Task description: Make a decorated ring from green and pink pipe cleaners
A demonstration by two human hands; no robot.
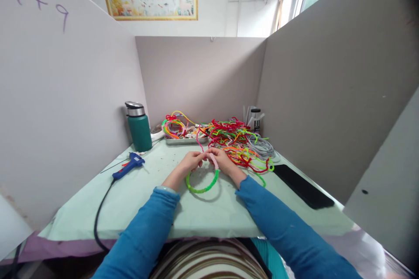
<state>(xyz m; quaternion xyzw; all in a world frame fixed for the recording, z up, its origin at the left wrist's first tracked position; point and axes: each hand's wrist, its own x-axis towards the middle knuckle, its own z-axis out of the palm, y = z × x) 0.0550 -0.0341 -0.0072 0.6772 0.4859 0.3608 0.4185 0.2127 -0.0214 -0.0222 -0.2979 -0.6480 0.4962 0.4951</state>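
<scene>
A ring wrapped in fuzzy pipe cleaner (203,190), bright green along the bottom and pale pink at the upper right, hangs between my hands above the table. My left hand (192,162) pinches at its top left, fingertips close to those of the other hand. At the top right, my right hand (221,161) has its fingers closed around the pale pink part. A thin hot-pink pipe cleaner (199,137) rises from between the fingertips; which hand grips it I cannot tell. The ring's top is partly hidden by my fingers.
Behind my hands lie a tangled pile of coloured pipe cleaners (229,137), a coil of grey cord (262,146) and a metal tray (186,141) with wrapped rings (173,127). Left are a green bottle (139,133) and a corded blue glue gun (129,166); right, a flat black slab (303,186).
</scene>
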